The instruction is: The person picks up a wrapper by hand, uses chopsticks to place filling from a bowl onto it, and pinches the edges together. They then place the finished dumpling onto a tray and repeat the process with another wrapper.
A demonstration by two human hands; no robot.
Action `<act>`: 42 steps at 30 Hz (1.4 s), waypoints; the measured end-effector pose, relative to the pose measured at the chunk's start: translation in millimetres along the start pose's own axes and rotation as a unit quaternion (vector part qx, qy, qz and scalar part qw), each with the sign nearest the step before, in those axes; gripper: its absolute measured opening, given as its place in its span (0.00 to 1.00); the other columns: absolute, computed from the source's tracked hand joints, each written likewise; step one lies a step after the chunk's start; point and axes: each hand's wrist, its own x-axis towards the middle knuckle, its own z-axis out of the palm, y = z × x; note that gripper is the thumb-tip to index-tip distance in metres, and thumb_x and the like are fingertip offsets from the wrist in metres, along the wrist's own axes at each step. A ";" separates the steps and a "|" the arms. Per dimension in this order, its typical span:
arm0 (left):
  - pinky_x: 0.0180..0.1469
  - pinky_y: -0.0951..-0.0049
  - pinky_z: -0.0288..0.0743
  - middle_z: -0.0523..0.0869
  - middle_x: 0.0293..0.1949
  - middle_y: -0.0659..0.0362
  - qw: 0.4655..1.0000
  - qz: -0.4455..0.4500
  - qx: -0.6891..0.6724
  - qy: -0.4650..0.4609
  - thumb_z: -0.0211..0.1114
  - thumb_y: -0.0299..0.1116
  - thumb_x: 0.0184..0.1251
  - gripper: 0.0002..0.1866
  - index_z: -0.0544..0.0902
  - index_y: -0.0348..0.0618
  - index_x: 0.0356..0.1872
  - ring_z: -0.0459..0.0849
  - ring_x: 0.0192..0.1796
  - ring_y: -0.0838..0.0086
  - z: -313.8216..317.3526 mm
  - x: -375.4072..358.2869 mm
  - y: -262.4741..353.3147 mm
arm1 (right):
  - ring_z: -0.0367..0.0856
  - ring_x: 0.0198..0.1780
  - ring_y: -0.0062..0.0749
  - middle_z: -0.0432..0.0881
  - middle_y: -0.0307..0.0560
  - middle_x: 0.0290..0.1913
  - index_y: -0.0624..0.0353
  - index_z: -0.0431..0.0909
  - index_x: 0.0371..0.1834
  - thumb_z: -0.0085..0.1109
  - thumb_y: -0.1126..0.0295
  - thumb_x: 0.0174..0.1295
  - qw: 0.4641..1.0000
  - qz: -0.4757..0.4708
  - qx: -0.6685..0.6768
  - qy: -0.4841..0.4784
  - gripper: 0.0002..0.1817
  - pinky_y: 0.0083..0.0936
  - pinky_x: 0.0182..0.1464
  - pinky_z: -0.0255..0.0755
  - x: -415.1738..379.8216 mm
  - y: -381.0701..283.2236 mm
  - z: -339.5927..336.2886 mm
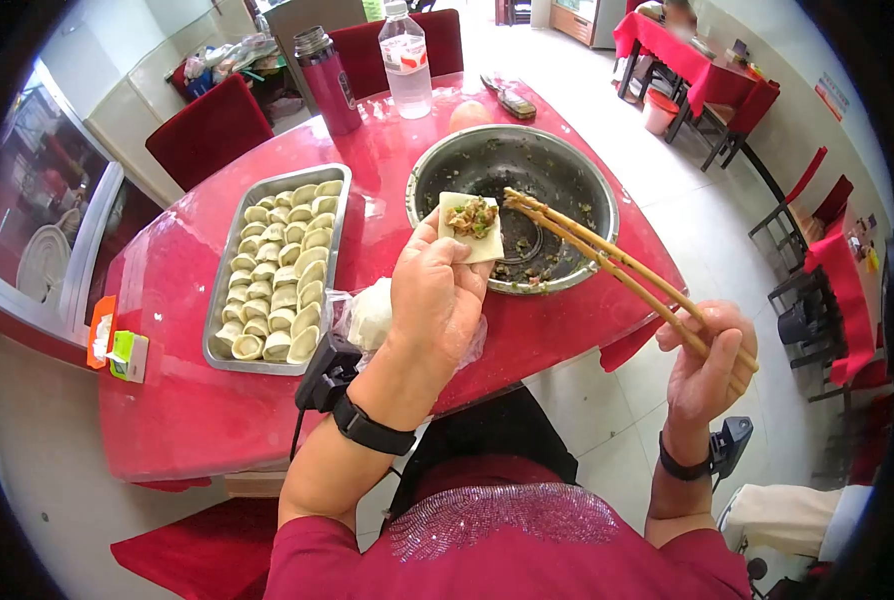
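My left hand (437, 295) holds a square dumpling wrapper (462, 255) flat on its fingers, and a lump of minced filling (473, 218) with green bits lies on it. Long wooden chopsticks (617, 262) are gripped in my right hand (709, 365), their tips just right of the wrapper. Behind them stands a metal bowl (437, 165) smeared with scraps of filling. Under my left forearm, a white stack that looks like wrappers (372, 315) sits in clear plastic. To the left, rows of folded dumplings (279, 270) fill much of a metal tray (214, 340).
On the red table (167, 420) a maroon thermos (329, 85), a water bottle (406, 65) and a phone-like dark object (512, 100) stand or lie at the back. Small orange and green packets (127, 355) are at the left edge. Red chairs (212, 130) surround it; another person sits far right.
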 end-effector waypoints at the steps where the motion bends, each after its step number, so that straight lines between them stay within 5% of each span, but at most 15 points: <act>1: 0.60 0.61 0.66 0.70 0.52 0.44 1.000 0.000 0.003 0.004 0.37 0.12 0.51 0.24 0.63 0.27 0.54 0.71 0.56 0.58 -0.5 0.1 -1.2 | 0.75 0.23 0.27 0.76 0.49 0.27 0.63 0.69 0.37 0.37 0.62 0.67 1.000 0.008 0.029 -0.005 0.16 0.18 0.26 0.70 0.4 -2.2 1.7; 15: 0.59 0.61 0.67 0.69 0.51 0.46 1.000 -0.012 0.009 -0.020 0.39 0.12 0.50 0.24 0.62 0.30 0.52 0.71 0.55 0.59 -2.6 -7.0 -2.1 | 0.75 0.24 0.25 0.76 0.47 0.27 0.64 0.71 0.37 0.38 0.65 0.67 1.000 0.022 0.006 0.018 0.14 0.17 0.27 0.71 -2.5 1.1 1.8; 20: 0.55 0.61 0.71 0.72 0.50 0.46 0.996 -0.069 -0.018 -0.050 0.42 0.18 0.57 0.19 0.64 0.30 0.52 0.73 0.53 0.58 0.5 -32.0 6.2 | 0.73 0.23 0.18 0.75 0.44 0.27 0.63 0.73 0.35 0.47 0.66 0.64 0.969 0.248 -0.013 0.008 0.11 0.12 0.25 0.69 5.5 28.6 14.1; 22: 0.54 0.55 0.70 0.70 0.53 0.41 0.997 -0.072 -0.026 -0.027 0.44 0.27 0.64 0.18 0.63 0.28 0.53 0.70 0.55 0.49 -2.0 -39.7 6.1 | 0.72 0.22 0.18 0.75 0.43 0.26 0.64 0.72 0.37 0.48 0.67 0.63 0.961 0.275 0.028 -0.003 0.10 0.12 0.25 0.68 6.7 43.1 18.9; 23: 0.51 0.58 0.74 0.71 0.52 0.41 0.998 -0.059 -0.004 -0.030 0.46 0.33 0.68 0.18 0.64 0.29 0.52 0.72 0.54 0.51 -7.8 -42.5 3.3 | 0.71 0.22 0.17 0.74 0.42 0.26 0.64 0.72 0.38 0.49 0.67 0.63 0.953 0.296 0.068 -0.013 0.10 0.12 0.25 0.67 4.3 48.7 21.0; 28: 0.48 0.64 0.78 0.73 0.50 0.43 0.999 -0.033 0.029 -0.027 0.48 0.30 0.67 0.16 0.66 0.32 0.52 0.75 0.51 0.54 -22.9 -61.8 6.1 | 0.70 0.23 0.17 0.72 0.38 0.24 0.68 0.67 0.47 0.55 0.69 0.59 0.868 0.440 0.220 0.069 0.17 0.11 0.25 0.64 -20.5 41.8 33.5; 30: 0.50 0.65 0.76 0.75 0.48 0.48 0.998 -0.033 0.054 -0.013 0.46 0.30 0.68 0.15 0.67 0.35 0.52 0.77 0.50 0.62 -29.4 -69.5 6.5 | 0.70 0.24 0.17 0.72 0.37 0.26 0.67 0.68 0.46 0.55 0.72 0.57 0.851 0.504 0.139 -0.047 0.16 0.11 0.26 0.65 -41.0 29.5 34.3; 32: 0.50 0.64 0.76 0.75 0.48 0.48 0.998 -0.032 0.052 -0.002 0.46 0.30 0.68 0.15 0.66 0.35 0.53 0.77 0.50 0.62 -35.1 -80.1 4.8 | 0.72 0.27 0.19 0.73 0.38 0.30 0.62 0.74 0.41 0.52 0.76 0.57 0.914 0.367 0.042 -0.170 0.09 0.12 0.29 0.67 -46.9 2.0 49.6; 34: 0.50 0.64 0.76 0.74 0.48 0.48 0.998 -0.038 0.055 0.007 0.45 0.29 0.68 0.15 0.65 0.35 0.53 0.76 0.50 0.62 -37.6 -92.3 4.1 | 0.74 0.34 0.27 0.73 0.44 0.35 0.63 0.75 0.41 0.52 0.77 0.55 0.972 0.116 -0.056 -0.199 0.10 0.17 0.34 0.68 -38.6 -5.7 68.7; 37: 0.53 0.65 0.74 0.73 0.50 0.51 0.998 -0.068 -0.002 -0.005 0.43 0.29 0.69 0.15 0.64 0.36 0.54 0.75 0.52 0.64 -39.0 -106.6 7.0 | 0.72 0.42 0.36 0.71 0.49 0.40 0.63 0.75 0.42 0.53 0.77 0.53 0.964 0.021 -0.140 -0.224 0.12 0.25 0.42 0.67 -33.7 -0.8 87.9; 42: 0.52 0.69 0.74 0.73 0.49 0.54 0.999 -0.044 0.002 -0.008 0.43 0.29 0.69 0.15 0.64 0.38 0.55 0.75 0.51 0.70 -53.0 -120.3 5.9 | 0.70 0.44 0.41 0.71 0.48 0.42 0.63 0.75 0.41 0.54 0.75 0.53 0.952 0.016 -0.166 -0.257 0.11 0.31 0.48 0.63 -52.6 4.4 103.3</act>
